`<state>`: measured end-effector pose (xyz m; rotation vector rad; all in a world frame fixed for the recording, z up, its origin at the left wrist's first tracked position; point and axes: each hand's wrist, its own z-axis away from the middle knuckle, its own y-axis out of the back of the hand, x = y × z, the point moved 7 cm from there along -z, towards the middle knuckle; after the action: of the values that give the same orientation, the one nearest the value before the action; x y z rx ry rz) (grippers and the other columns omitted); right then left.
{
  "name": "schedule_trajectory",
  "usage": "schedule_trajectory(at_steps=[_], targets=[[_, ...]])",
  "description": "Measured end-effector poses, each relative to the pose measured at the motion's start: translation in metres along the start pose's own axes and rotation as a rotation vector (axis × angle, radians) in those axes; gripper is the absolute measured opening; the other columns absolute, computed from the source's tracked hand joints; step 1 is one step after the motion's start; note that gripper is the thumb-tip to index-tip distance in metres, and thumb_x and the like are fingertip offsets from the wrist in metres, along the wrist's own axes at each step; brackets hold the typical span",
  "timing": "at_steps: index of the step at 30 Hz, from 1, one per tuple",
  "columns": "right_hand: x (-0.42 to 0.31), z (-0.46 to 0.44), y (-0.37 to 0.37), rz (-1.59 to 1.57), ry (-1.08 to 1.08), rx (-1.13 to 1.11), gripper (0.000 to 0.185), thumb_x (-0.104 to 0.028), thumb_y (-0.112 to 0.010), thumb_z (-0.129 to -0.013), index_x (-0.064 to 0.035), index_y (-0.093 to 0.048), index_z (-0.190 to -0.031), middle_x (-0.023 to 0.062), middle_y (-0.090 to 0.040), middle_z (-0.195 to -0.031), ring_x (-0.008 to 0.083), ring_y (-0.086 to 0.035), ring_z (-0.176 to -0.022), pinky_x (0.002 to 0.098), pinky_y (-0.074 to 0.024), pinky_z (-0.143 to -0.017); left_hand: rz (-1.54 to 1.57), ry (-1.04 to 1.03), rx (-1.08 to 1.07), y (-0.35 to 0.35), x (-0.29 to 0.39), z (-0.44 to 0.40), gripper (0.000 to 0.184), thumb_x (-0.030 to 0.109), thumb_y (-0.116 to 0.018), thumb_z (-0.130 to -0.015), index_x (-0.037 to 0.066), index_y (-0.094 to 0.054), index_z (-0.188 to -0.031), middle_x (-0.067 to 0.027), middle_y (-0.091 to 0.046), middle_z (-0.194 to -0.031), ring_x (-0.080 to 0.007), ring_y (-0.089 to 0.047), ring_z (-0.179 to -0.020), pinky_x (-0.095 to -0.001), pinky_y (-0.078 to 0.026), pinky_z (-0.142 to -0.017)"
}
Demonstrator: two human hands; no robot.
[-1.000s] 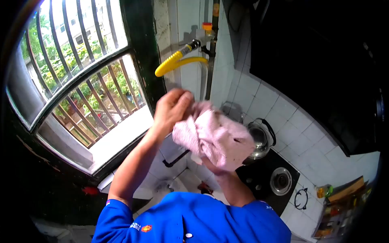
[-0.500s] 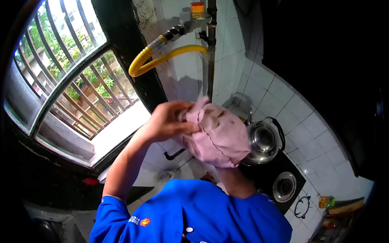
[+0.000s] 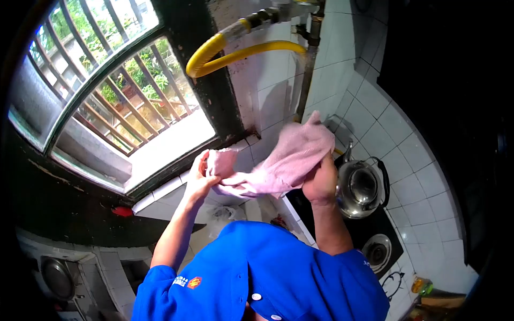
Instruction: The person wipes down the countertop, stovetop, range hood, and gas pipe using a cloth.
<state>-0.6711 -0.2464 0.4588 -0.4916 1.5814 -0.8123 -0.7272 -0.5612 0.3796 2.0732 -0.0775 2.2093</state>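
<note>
A pink cloth (image 3: 289, 160) hangs stretched and creased between my two hands, in front of the tiled wall. My left hand (image 3: 200, 179) pinches its left end, thumb and fingers closed on the fabric. At the cloth's right end, my right hand (image 3: 322, 182) is closed on it, with the fingers partly hidden by the folds. Just right of my right hand, a shiny metal kettle (image 3: 360, 190) with a black handle stands on the black stove (image 3: 348, 231).
A barred window (image 3: 128, 101) is at the left, its sill beside my left hand. Above the cloth, a yellow hose (image 3: 241, 58) joins a wall pipe (image 3: 309, 69). A dark hood (image 3: 444, 107) overhangs the right side. A ring-shaped rack (image 3: 393, 285) lies beside the stove.
The bunched cloth has been opened out sideways. My left hand has moved down and away from my right hand, which now shows beside the kettle. The view has shifted.
</note>
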Motion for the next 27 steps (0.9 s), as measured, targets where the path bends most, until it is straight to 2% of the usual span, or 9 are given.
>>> schedule_trajectory(at_steps=[4, 8, 14, 18, 21, 23, 24, 25, 27], targets=[[0.001, 0.004, -0.03, -0.176, -0.022, -0.193, 0.057, -0.047, -0.038, -0.108, -0.0077, -0.041, -0.149, 0.0113, -0.051, -0.145, 0.0281, -0.05, -0.133, 0.0452, -0.0383, -0.114, 0.398, 0.165, -0.048, 0.013, -0.036, 0.026, 0.086, -0.015, -0.067, -0.065, 0.006, -0.044, -0.146, -0.0124, -0.06, -0.13, -0.0231, -0.062, -0.116, -0.0346, -0.052, -0.1], [-0.004, 0.007, -0.052, -0.39, -0.022, -0.439, 0.062, -0.051, -0.034, -0.107, -0.0045, -0.042, -0.148, 0.016, -0.053, -0.143, 0.032, -0.055, -0.129, 0.0488, -0.0459, -0.109, 0.677, 0.01, -0.17, 0.023, 0.019, 0.049, 0.084, -0.015, -0.065, -0.063, 0.003, -0.046, -0.143, -0.0114, -0.058, -0.136, -0.027, -0.057, -0.127, -0.0394, -0.047, -0.109], [0.02, 0.003, -0.058, 0.308, 0.136, -0.132, 0.06, -0.047, -0.035, -0.107, 0.0015, -0.05, -0.14, 0.0184, -0.063, -0.13, 0.0299, -0.066, -0.114, 0.044, -0.0527, -0.101, 1.031, -0.288, -0.347, 0.038, 0.128, 0.077, 0.108, 0.003, -0.075, -0.062, 0.011, -0.025, -0.158, -0.0176, -0.046, -0.148, -0.036, -0.048, -0.137, -0.0503, -0.037, -0.118], [0.134, 0.017, -0.028, -0.163, -0.354, 0.061, 0.058, -0.049, -0.039, -0.106, -0.0034, -0.053, -0.139, 0.0147, -0.064, -0.129, 0.0296, -0.064, -0.117, 0.0443, -0.0495, -0.105, 0.941, -0.294, -0.357, 0.038, 0.159, 0.088, 0.082, 0.003, -0.074, -0.071, -0.006, -0.041, -0.145, -0.022, -0.057, -0.136, -0.0336, -0.061, -0.124, -0.046, -0.048, -0.108], [0.161, 0.043, -0.056, -0.565, -0.483, -0.361, 0.074, -0.066, -0.04, -0.1, -0.0087, -0.049, -0.145, 0.0125, -0.061, -0.135, 0.0308, -0.058, -0.125, 0.0443, -0.0466, -0.108, 0.771, -0.305, -0.338, 0.027, 0.162, 0.085, 0.064, -0.001, -0.073, -0.074, -0.005, -0.053, -0.135, -0.0147, -0.068, -0.117, -0.0243, -0.069, -0.105, -0.0374, -0.056, -0.093], [0.159, 0.064, -0.069, -0.6, -0.574, -0.443, 0.082, -0.073, -0.043, -0.095, -0.0101, -0.046, -0.149, 0.0097, -0.063, -0.132, 0.027, -0.061, -0.12, 0.0444, -0.048, -0.104, 0.685, -0.208, -0.346, 0.015, 0.151, 0.078, 0.049, -0.003, -0.075, -0.077, -0.002, -0.059, -0.123, -0.0087, -0.071, -0.099, -0.0168, -0.07, -0.083, -0.0305, -0.058, -0.074], [0.148, 0.077, -0.084, -0.291, -0.484, -0.291, 0.084, -0.074, -0.046, -0.093, -0.0104, -0.046, -0.149, 0.0082, -0.065, -0.128, 0.0246, -0.063, -0.115, 0.0426, -0.0501, -0.1, 0.629, -0.188, -0.32, 0.009, 0.145, 0.075, 0.044, -0.004, -0.076, -0.078, -0.001, -0.06, -0.12, -0.0069, -0.071, -0.095, -0.0146, -0.069, -0.077, -0.029, -0.057, -0.069], [0.134, 0.09, -0.106, -0.256, -0.467, -0.335, 0.067, -0.056, -0.061, -0.097, -0.0072, -0.053, -0.142, 0.0049, -0.068, -0.118, 0.0179, -0.066, -0.104, 0.0363, -0.0529, -0.093, 0.594, -0.196, -0.357, 0.003, 0.144, 0.075, 0.038, -0.004, -0.076, -0.08, 0.001, -0.062, -0.115, -0.0054, -0.07, -0.093, -0.0132, -0.067, -0.076, -0.0289, -0.056, -0.068], [0.141, 0.084, -0.101, -0.004, -0.438, -0.451, 0.057, -0.043, -0.061, -0.099, -0.0045, -0.054, -0.14, 0.0066, -0.067, -0.122, 0.0184, -0.066, -0.108, 0.0344, -0.0524, -0.095, 0.535, -0.174, -0.384, -0.001, 0.134, 0.07, 0.039, -0.002, -0.078, -0.081, 0.002, -0.063, -0.116, -0.0043, -0.069, -0.095, -0.0123, -0.067, -0.081, -0.028, -0.056, -0.074]])
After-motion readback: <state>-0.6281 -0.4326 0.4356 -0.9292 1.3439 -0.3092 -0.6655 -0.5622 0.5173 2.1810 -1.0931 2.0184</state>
